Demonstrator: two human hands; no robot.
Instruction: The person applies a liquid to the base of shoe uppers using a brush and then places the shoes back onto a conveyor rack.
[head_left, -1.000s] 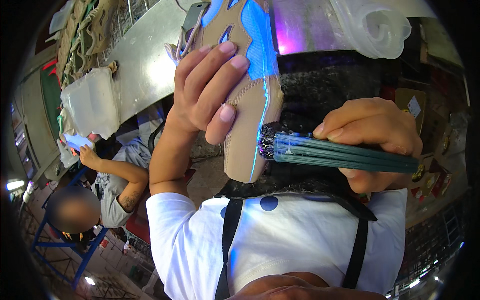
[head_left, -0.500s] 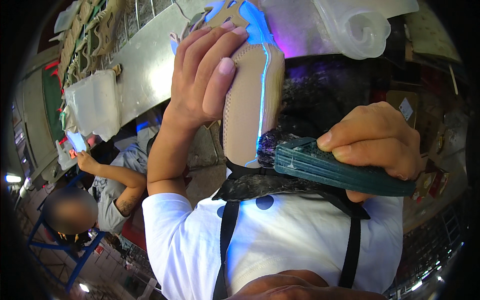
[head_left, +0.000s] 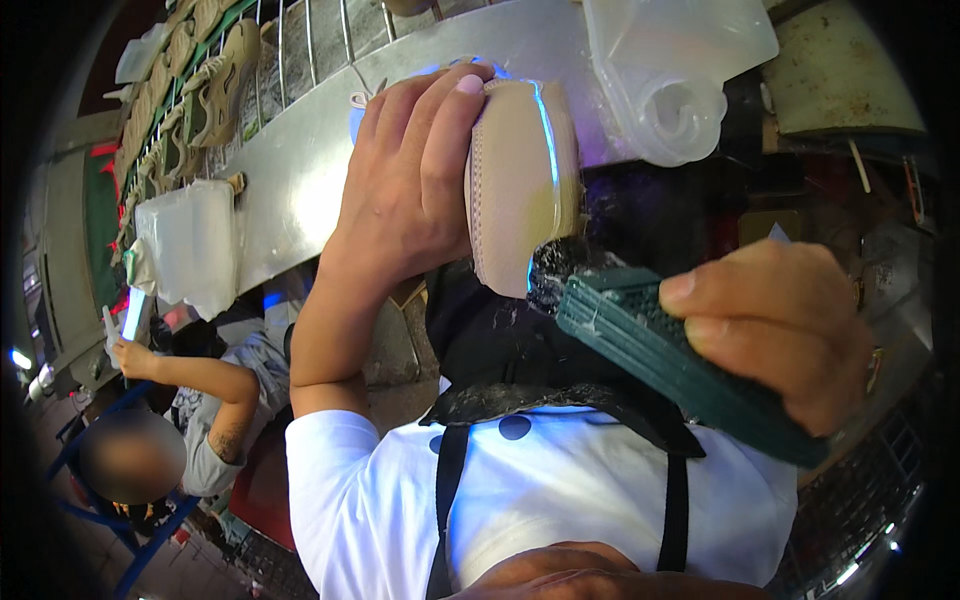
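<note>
My left hand [head_left: 415, 160] is wrapped round a beige shoe upper [head_left: 512, 190] with a stitched edge, holding it over the front of the metal bench. A glowing blue line runs down its right side, where the surface looks wet. My right hand [head_left: 775, 315] grips a dark green ribbed brush handle [head_left: 670, 350]. The dark bristles [head_left: 552, 272] touch the lower right edge of the shoe upper, by the lower end of the blue line. The far end of the upper is hidden behind my left fingers.
A metal bench [head_left: 275, 185] runs across the top. Translucent plastic containers stand at right [head_left: 675, 100] and left [head_left: 185, 235]. Beige shoes [head_left: 222, 85] hang on a rack at the upper left. A person [head_left: 215, 390] sits at the left, holding a blue-lit piece.
The far end of the shoe upper has tipped away, so less of it shows. My right hand and the brush handle have swung lower on the right; the bristles stay at the upper's edge.
</note>
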